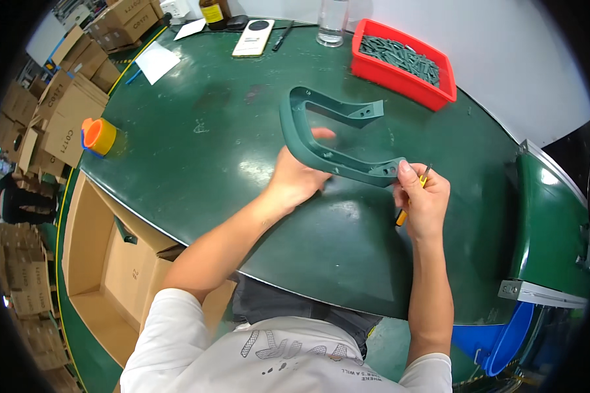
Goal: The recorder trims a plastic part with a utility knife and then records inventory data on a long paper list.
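Bright, apparently overhead light leaves pale glare on the surface (196,177), around its middle and toward its near edge; soft shadow lies beside the right forearm (432,281). The bracket (295,134) looks crisp; boxes (69,124) bend softly toward the black rim.

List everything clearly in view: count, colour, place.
Table: one, green, centre
Curved part: one, green, above table
Tool: one, yellow, centre right
Bin: one, red, far right
Pieces: many, green, in bin
Vessel: one, clear, far edge
Phone: one, pale, far edge
Pen: one, black, beside phone
Bottle: one, brown, far left
Papers: two, white, far left
Round item: one, orange, left edge
Open carton: one, brown, lower left
Boxes: many, brown, left background
Tub: one, blue, lower right
Left hand: one, bare, at part's bend
Right hand: one, bare, holding part, tool
Shirt: one, pale, bottom
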### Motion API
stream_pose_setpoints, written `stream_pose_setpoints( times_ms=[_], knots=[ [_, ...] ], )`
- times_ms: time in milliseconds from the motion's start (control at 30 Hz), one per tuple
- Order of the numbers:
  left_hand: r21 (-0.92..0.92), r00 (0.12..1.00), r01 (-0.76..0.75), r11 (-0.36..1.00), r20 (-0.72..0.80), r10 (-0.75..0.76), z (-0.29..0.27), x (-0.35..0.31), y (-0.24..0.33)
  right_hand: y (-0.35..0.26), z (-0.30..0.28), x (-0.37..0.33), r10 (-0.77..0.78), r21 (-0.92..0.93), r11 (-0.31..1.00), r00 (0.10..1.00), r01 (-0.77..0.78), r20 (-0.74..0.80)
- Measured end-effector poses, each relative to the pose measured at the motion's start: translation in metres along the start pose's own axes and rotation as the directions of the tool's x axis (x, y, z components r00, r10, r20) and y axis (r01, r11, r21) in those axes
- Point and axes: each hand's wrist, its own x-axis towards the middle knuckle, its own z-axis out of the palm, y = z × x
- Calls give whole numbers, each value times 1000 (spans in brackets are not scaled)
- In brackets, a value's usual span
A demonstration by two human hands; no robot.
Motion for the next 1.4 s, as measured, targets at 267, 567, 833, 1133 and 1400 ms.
stream_pose_setpoints(
  times_ms=[267, 567, 833, 1133, 1400],
  knots=[
    [-193, 866, -483, 854, -250, 433, 5, 12, -19, 3, 9, -12, 38, 1, 999, 995, -38, 94],
    [-487, 955, -284, 826, -218, 200, -13, 14, -17, 4, 14, -20, -88, 144, 989, 842, 12, 532],
    [-760, 960, 193, 620, 16, -279, -23, 16, -11, 2, 19, -16, -276, -469, 793, 915, 390, 294],
    [-678, 899, 370, 635, 88, -430, -17, 13, -2, -11, 27, -33, -183, -484, 799, 910, 358, 371],
    [-633, 900, 389, 669, 108, -421, -15, 12, -2, -15, 30, -36, -200, -443, 817, 901, 371, 385]
  ],
)
